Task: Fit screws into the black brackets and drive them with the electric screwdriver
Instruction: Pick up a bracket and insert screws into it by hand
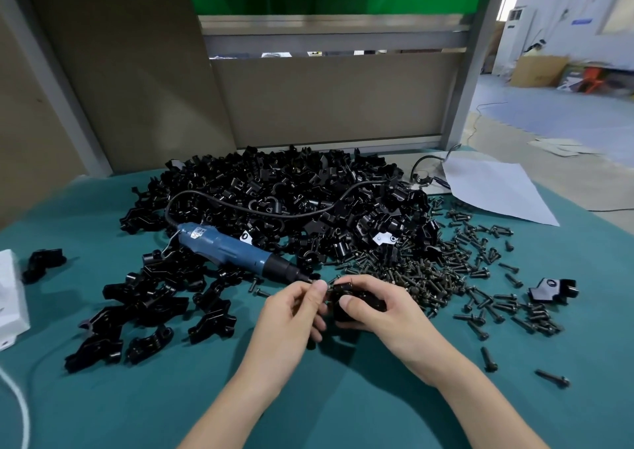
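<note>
While both forearms reach up from the bottom edge, the right hand (379, 306) grips a black bracket (346, 302) and the left hand (291, 314) pinches closed at its edge, contents hidden.

Teal-covered table (103, 397); beige partition (326, 98) behind; cardboard boxes (538, 69) on floor (566, 119).

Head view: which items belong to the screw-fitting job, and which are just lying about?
Job: bracket in right hand, left hand, bracket pile, loose screws, electric screwdriver.
Lying about: white sheet, white box.
</note>
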Tool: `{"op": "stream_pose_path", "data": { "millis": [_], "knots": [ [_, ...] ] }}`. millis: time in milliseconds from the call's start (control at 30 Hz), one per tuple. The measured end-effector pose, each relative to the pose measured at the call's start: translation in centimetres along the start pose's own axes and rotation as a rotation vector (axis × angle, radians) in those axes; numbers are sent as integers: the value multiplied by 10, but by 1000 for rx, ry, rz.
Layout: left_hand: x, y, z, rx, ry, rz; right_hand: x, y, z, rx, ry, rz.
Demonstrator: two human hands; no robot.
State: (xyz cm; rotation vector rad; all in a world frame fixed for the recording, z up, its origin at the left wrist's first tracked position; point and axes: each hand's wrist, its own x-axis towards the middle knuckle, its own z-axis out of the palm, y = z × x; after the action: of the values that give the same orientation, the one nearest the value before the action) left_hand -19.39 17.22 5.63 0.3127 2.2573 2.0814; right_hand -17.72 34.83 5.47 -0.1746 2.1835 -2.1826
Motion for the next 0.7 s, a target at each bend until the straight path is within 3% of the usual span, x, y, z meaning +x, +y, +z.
{"op": "stream_pose_path", "data": {
  "millis": [433, 700],
  "knots": [
    [-3, -2, -1, 1, 31, 94, -3, -4, 0, 64, -29, 12],
    [-3, -4, 0, -19, -7, 40, -4, -3, 0, 39, -13, 14]
  ]
}}
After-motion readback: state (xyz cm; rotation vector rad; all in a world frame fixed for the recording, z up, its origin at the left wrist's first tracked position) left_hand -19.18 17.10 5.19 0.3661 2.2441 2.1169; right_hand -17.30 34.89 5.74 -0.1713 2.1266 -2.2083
